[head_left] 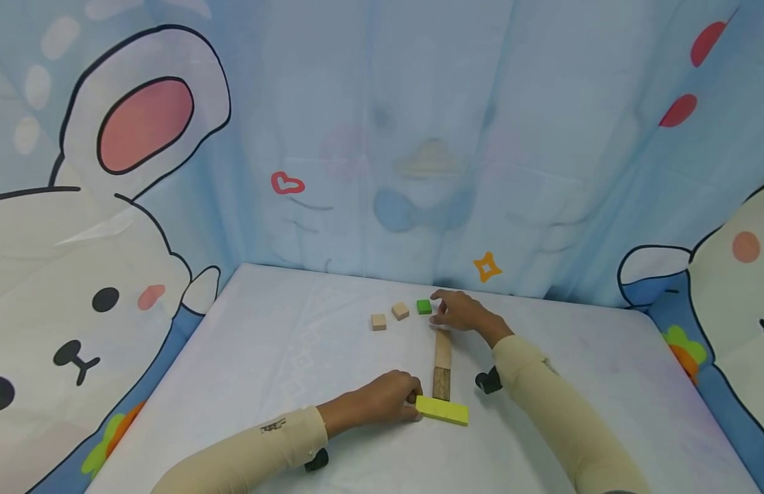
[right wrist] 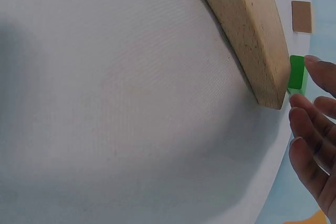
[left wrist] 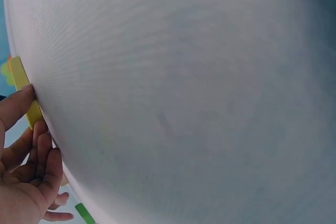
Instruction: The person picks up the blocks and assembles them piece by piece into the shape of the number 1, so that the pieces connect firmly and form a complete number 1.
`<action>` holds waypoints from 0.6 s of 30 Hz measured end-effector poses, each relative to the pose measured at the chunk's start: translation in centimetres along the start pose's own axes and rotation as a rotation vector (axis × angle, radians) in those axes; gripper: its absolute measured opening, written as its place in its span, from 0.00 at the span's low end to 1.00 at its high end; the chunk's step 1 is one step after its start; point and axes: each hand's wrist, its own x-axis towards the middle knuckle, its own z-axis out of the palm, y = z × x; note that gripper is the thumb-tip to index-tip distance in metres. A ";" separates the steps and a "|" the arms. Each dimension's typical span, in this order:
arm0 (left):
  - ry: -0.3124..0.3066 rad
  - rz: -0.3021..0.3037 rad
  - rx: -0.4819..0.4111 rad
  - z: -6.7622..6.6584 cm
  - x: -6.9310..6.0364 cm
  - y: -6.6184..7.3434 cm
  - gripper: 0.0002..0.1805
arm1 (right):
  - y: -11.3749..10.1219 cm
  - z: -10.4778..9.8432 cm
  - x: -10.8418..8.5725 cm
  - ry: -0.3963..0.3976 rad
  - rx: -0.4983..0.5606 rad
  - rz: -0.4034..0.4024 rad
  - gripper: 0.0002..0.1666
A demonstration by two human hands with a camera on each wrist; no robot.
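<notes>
1. Left hand point(head_left: 385, 398): fingers narrowed; the yellow block point(head_left: 442, 410) is being pinched by its left end, probably so that its angle is being controlled with its long sides uncovered.
2. Yellow block: is being held crosswise, right of the left fingertips, at the brown bar's point(head_left: 442, 384) near end; contact there cannot be told.
3. Right hand point(head_left: 461, 311): thumb and fingers are being held apart, nothing being gripped; their gap is facing the green cube point(head_left: 424, 307), just left of the fingertips. Touch cannot be told.
4. Pale bar point(head_left: 444, 348): is being lined end to end with the brown bar, between both hands' fingers, seemingly as one straight strip.
5. Tan cubes point(head_left: 378, 322) point(head_left: 400, 311), two: are being left apart, farther left of the right fingertips, sides accessible.
6. Table point(head_left: 573, 350): room beyond the right fingers is being limited by the far edge and curtain point(head_left: 345, 89); wider room is being offered between left fingers and tan cubes.
</notes>
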 end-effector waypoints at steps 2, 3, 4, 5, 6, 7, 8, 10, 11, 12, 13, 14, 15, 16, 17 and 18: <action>0.001 0.002 0.002 0.0 0.0 0.0 0.15 | -0.1 0.1 0.3 -0.011 -0.006 0.012 0.36; 0.000 0.004 0.004 -0.1 0.0 0.0 0.15 | -0.1 0.2 0.5 -0.016 -0.009 0.016 0.37; -0.001 0.003 0.003 -0.1 0.0 0.0 0.15 | -0.2 0.2 0.6 -0.022 -0.009 0.017 0.37; -0.003 0.003 0.003 -0.1 0.0 0.0 0.15 | -0.3 0.2 0.7 -0.027 -0.013 0.020 0.37; -0.004 0.003 0.002 -0.1 0.0 0.0 0.15 | -0.3 0.3 0.8 -0.031 -0.013 0.023 0.37; -0.006 0.005 0.001 -0.2 0.0 0.0 0.15 | -0.4 0.4 0.9 -0.034 -0.013 0.024 0.37; -0.007 0.007 0.000 -0.2 -0.1 0.0 0.15 | -0.4 0.5 1.0 -0.037 -0.014 0.028 0.37; -0.007 0.008 -0.001 -0.2 0.0 0.0 0.15 | -0.4 0.6 1.3 -0.043 -0.009 0.030 0.36; -0.007 0.010 0.000 -0.2 0.0 0.0 0.15 | -0.4 0.7 1.5 -0.043 -0.009 0.033 0.36; -0.007 0.011 0.001 -0.3 0.0 0.0 0.15 | -0.4 0.8 1.6 -0.044 -0.008 0.036 0.36; -0.007 0.012 0.003 -0.3 0.0 0.0 0.15 | -0.4 0.9 1.7 -0.045 -0.009 0.038 0.36; -0.007 0.013 0.005 -0.3 0.0 0.0 0.15 | -0.4 1.0 1.9 -0.045 -0.011 0.040 0.36; -0.007 0.012 0.005 -0.3 0.0 0.0 0.15 | -0.4 1.1 2.0 -0.045 -0.013 0.039 0.36; -0.006 0.013 0.007 -0.3 0.0 0.0 0.16 | -0.4 1.2 2.2 -0.046 -0.016 0.042 0.37; -0.006 0.013 0.008 -0.3 0.0 0.0 0.16 | -0.4 1.2 2.3 -0.046 -0.019 0.045 0.37; -0.007 0.012 0.009 -0.3 0.0 0.0 0.16 | -0.4 1.2 2.4 -0.048 -0.022 0.049 0.37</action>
